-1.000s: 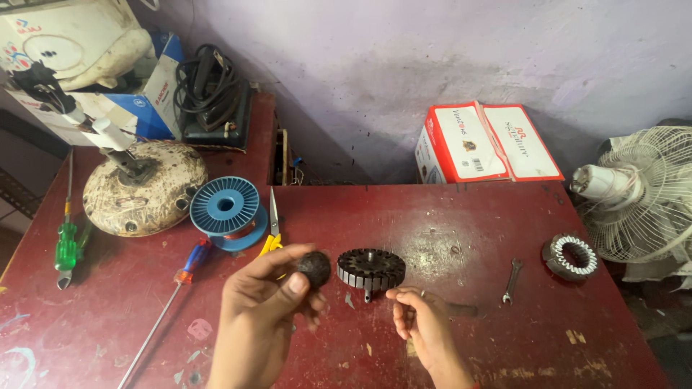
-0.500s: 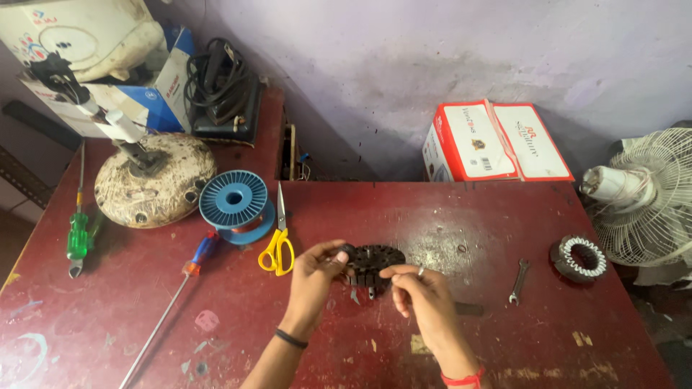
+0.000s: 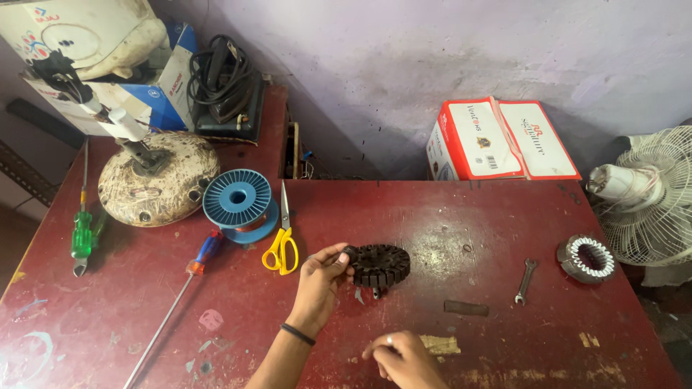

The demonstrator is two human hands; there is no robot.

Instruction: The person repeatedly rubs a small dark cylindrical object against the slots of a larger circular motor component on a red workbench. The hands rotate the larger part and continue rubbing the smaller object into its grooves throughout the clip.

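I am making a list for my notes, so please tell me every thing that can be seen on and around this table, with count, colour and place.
table: one, dark red, worn, fills the view
slotted motor core: one, black, table centre, held at its left edge
scissors: one, yellow handles, left of the core
wire spool: one, blue, beside the scissors
screwdrivers: two, one red and blue handle, one green handle, left side
fan motor housing: one, cream, stained, back left
wound stator: one, grey, right edge
spanner: one, metal, right of centre
cardboard box: one, red and white, behind the table
table fan: one, white, far right
left hand: fingers on the core
right hand: near bottom edge, fingers curled, apart from the core
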